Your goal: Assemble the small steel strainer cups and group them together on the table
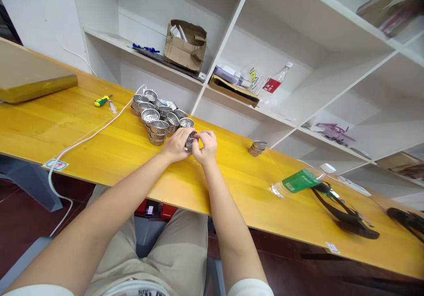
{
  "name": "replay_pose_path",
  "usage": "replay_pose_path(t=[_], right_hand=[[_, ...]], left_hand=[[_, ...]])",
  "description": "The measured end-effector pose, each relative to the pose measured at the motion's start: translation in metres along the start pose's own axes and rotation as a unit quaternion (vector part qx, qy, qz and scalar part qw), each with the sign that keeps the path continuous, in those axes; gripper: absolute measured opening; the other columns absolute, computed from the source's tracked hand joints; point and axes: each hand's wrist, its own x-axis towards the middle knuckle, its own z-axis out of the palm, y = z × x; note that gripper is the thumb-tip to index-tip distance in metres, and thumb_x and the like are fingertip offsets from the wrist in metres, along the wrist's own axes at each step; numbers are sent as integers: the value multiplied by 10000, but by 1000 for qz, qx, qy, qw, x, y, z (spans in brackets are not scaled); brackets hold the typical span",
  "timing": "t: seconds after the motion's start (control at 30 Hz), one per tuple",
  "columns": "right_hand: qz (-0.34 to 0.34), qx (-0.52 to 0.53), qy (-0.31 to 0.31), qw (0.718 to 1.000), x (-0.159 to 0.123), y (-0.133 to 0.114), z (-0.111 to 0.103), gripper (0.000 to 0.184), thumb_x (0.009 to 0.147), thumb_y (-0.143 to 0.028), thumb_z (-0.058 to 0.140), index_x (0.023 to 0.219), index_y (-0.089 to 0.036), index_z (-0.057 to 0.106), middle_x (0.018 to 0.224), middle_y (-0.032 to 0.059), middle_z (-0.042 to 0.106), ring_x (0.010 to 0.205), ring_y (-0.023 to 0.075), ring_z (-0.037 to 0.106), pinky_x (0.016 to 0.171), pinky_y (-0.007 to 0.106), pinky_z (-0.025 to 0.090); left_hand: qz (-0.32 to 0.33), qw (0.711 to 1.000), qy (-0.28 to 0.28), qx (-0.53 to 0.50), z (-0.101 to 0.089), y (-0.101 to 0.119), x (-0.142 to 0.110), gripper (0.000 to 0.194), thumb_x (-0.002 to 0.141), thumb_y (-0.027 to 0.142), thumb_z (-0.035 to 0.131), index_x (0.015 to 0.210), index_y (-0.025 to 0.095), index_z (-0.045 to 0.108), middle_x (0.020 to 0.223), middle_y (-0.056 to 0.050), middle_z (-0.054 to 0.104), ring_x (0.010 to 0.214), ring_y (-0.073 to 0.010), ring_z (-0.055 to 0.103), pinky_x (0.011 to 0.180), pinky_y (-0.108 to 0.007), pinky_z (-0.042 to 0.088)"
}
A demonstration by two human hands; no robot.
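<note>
Between my hands is a small perforated metal cup (190, 141), tilted so its open side faces my right hand. My left hand (179, 146) is closed around the cup's left side. The thumb and fingers of my right hand (205, 147) are pinched together at the cup's opening; whatever they grip there is too small to make out. Just behind my left hand, a pile of similar perforated metal cups (159, 127) stands on the yellow table (132, 163), some stacked in one another. A separate short stack of cups (257, 148) sits farther right.
A green-labelled bottle (301, 180) and a black strap-like item (344, 216) are on the right. Leftward lie a screwdriver (102, 100), a small syringe-like item (113, 107) and a white cable (96, 133). White shelves (238, 115) with a cardboard box (184, 51) border the table's back.
</note>
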Motion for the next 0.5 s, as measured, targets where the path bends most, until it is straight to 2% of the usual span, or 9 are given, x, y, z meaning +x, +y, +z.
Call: replay_pose_path(t=[0.07,0.23,0.5], right_hand=[[-2,3,-13,1000,2,-2,-3,145,893,-255,539,754,-232,572,718,40,619,776,215,566,799,381,486],[56,53,-67,995,5,-6,-4,320,940,-341,547,653,-232,457,601,-22,488,576,135,466,610,282,407],[94,74,-61,991,6,-9,-2,426,930,-433,605,622,-235,386,562,-53,401,541,109,375,563,259,335]], left_hand=[[14,1000,1,0,1,-1,0,623,829,229,668,1414,176,461,1327,-156,640,1263,-323,606,1110,-519,512],[27,1000,-2,-6,5,-4,-2,614,835,210,653,1418,173,464,1325,-163,640,1276,-324,604,1116,-535,509],[0,1000,-3,-28,3,-6,0,627,828,217,665,1422,178,466,1334,-161,647,1279,-320,618,1107,-534,518]])
